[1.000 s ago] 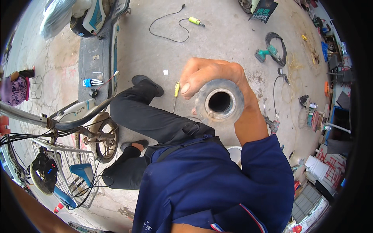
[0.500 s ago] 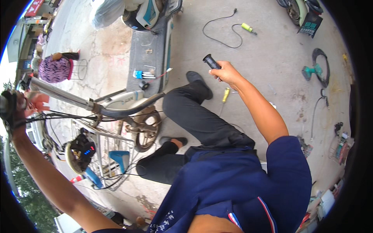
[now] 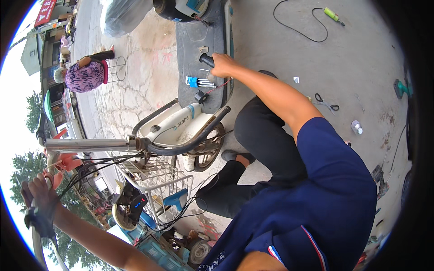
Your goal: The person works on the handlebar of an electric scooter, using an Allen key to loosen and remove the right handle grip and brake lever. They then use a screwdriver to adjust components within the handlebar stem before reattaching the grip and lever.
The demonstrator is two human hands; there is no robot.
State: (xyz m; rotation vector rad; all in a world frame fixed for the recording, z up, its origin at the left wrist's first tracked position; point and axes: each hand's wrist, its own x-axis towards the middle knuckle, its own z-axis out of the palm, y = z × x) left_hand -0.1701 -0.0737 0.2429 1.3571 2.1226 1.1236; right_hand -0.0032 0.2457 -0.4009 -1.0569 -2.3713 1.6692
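Right fingers (image 3: 218,68) clasp a black, flared tube (image 3: 207,60); left fingers (image 3: 35,188) curl over the handlebar (image 3: 51,161).

Your right hand (image 3: 222,66) held a handlebar grip (image 3: 207,60) at upper centre, over the footboard (image 3: 194,38), where hex keys (image 3: 193,81) lay. Your left hand (image 3: 41,192) was at lower left, below the steering stem (image 3: 90,145). Scissors (image 3: 326,103) lay right of centre, below the corded tool (image 3: 331,14).

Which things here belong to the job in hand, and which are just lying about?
Likely part of the job:
black tube, in the right grip
handlebar, at the left grip

Apparently just lying about:
green corded tool
scissors
white scrap
hex key set
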